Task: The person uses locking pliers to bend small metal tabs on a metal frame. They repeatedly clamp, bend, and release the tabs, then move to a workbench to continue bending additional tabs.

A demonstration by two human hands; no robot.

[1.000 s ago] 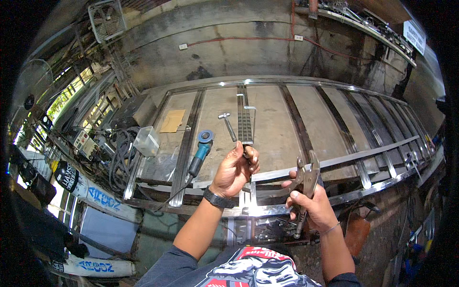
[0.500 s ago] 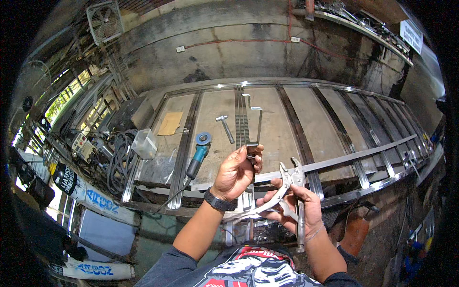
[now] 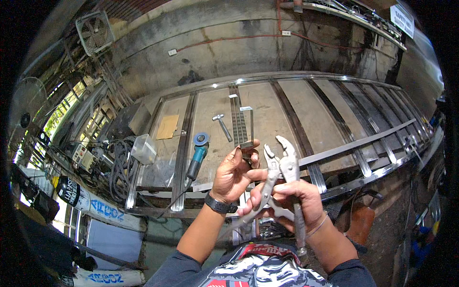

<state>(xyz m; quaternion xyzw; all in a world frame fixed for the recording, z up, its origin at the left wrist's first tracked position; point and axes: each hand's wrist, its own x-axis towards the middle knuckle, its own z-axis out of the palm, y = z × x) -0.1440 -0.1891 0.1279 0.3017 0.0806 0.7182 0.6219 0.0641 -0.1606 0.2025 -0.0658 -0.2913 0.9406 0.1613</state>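
Observation:
Between the thumb and fingers of my left hand (image 3: 233,178) is a thin bent metal bracket (image 3: 251,126), its stepped end pointing away from me over the frame. My right hand (image 3: 306,203) is wrapped around a pair of locking pliers (image 3: 288,168). Their jaws point up and away, apart, with nothing between them. The handles angle down toward my shirt. Both hands are close together above the near side of a welded metal frame (image 3: 313,174), and the fingers of my right hand come near my left palm.
A ball-peen hammer (image 3: 223,128) and a teal angle grinder (image 3: 196,158) lie on the table left of my hands. Beyond them are a cardboard piece (image 3: 168,126), a clear plastic container (image 3: 143,149) and coiled cables (image 3: 117,165). A loose flat bar (image 3: 356,145) crosses the frame at right. Gas cylinders (image 3: 103,206) lie at left.
The pliers have risen and come closer to my left hand, their jaws now turned more upright. The bracket has tilted slightly in my left fingers. My view has shifted a little.

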